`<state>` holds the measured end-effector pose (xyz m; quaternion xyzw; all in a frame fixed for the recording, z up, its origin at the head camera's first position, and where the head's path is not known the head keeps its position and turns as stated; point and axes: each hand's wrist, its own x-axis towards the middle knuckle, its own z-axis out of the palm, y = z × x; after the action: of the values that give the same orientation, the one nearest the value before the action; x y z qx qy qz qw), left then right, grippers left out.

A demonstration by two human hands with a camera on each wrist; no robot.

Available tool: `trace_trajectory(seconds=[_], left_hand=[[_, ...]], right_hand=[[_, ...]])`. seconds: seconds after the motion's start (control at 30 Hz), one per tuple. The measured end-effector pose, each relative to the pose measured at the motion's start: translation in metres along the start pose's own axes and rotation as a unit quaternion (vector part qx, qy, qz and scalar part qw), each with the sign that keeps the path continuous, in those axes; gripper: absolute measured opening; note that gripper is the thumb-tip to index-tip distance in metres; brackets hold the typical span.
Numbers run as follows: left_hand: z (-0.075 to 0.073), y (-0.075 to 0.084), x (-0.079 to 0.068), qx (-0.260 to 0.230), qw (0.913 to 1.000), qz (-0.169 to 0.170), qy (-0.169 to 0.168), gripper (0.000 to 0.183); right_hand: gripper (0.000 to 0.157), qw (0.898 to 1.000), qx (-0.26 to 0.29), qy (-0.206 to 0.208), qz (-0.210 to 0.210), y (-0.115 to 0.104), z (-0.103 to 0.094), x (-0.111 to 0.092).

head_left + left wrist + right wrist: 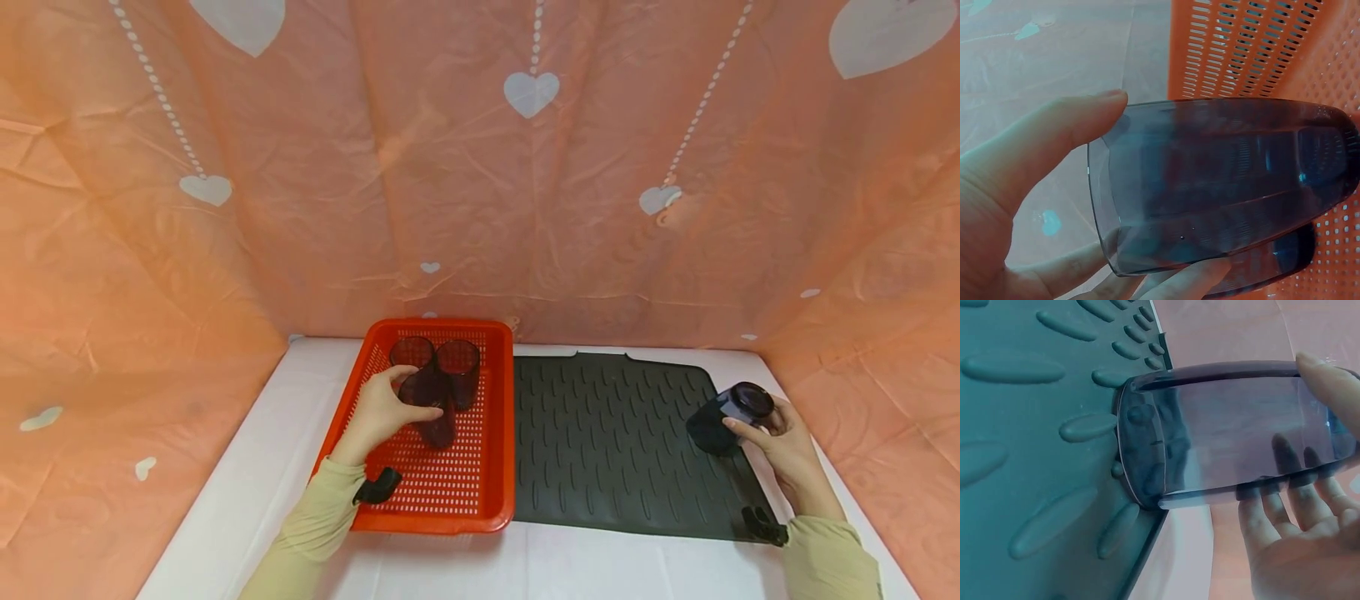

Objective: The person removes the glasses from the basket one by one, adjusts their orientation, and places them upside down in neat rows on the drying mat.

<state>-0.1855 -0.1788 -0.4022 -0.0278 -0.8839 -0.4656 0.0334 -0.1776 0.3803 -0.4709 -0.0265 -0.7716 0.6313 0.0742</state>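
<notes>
In the head view my left hand (pixel 380 412) grips a dark tinted drinking glass (pixel 429 417) near its rim, inside the orange basket (pixel 498 467). The left wrist view shows the thumb on one side of this glass (pixel 1210 181) and fingers on the other. Two similar glasses, a left one (pixel 411 350) and a right one (pixel 461 367), stand behind it. My right hand (pixel 791 450) holds another dark glass (pixel 712 425) upside down near its base. Its rim end meets the ribbed dark mat (pixel 1035 469) at the mat's right edge.
The mat lies right beside the basket on a white table surface (pixel 585 558). An orange sheet with white hearts (pixel 465 192) rises behind the table and along both sides. Dark wrist mounts show at both sleeves.
</notes>
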Motion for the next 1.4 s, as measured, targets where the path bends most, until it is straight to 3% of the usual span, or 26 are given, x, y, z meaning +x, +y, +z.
trace_trajectory(seconds=[0.27, 0.53, 0.83, 0.93, 1.1, 1.4], left_hand=[[-0.005, 0.002, -0.001, -0.038, 0.9991, -0.007, 0.019, 0.078], [-0.008, 0.005, -0.003, -0.069, 0.9971, -0.005, 0.030, 0.075], [-0.016, 0.009, -0.004, -0.147, 0.9880, -0.038, 0.029, 0.076], [-0.018, 0.011, -0.003, -0.201, 0.9781, -0.046, 0.028, 0.072], [-0.018, 0.014, -0.002, -0.294, 0.9540, -0.051, 0.029, 0.065], [-0.019, 0.022, -0.002, -0.374, 0.9246, -0.048, 0.054, 0.058]], right_hand=[[0.054, 1.000, 0.029, -0.003, 0.003, -0.001, -0.001, 0.001], [0.057, 0.999, -0.021, 0.011, 0.025, 0.003, -0.002, 0.002], [0.053, 1.000, -0.004, -0.001, 0.009, 0.000, -0.001, -0.001], [0.051, 1.000, 0.020, -0.001, 0.007, 0.000, -0.001, -0.001], [0.050, 0.999, 0.037, 0.000, 0.001, 0.000, 0.000, -0.002], [0.051, 1.000, -0.010, -0.002, 0.011, 0.001, 0.000, 0.000]])
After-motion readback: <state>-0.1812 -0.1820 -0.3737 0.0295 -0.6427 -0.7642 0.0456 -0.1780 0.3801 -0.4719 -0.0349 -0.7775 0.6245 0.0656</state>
